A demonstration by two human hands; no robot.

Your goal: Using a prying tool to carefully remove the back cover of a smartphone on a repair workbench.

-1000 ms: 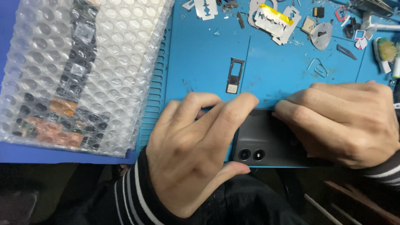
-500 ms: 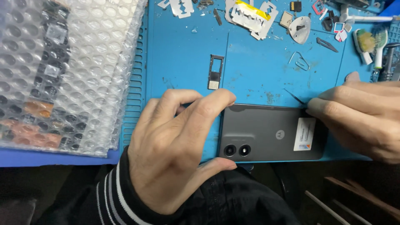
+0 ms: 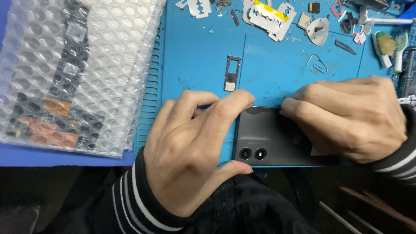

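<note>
Dark grey, a slim smartphone [image 3: 277, 143] lies back-up (twin camera lenses showing) on the blue silicone work mat [image 3: 203, 47], at its near edge. Left hand [image 3: 190, 151] clamps its lens end, fingers on the far edge, thumb on the near. Right hand [image 3: 351, 117] covers the other end, fingers curled and pressing down. Just beyond the left fingers lies a small metal card tray [image 3: 232, 73].
</note>
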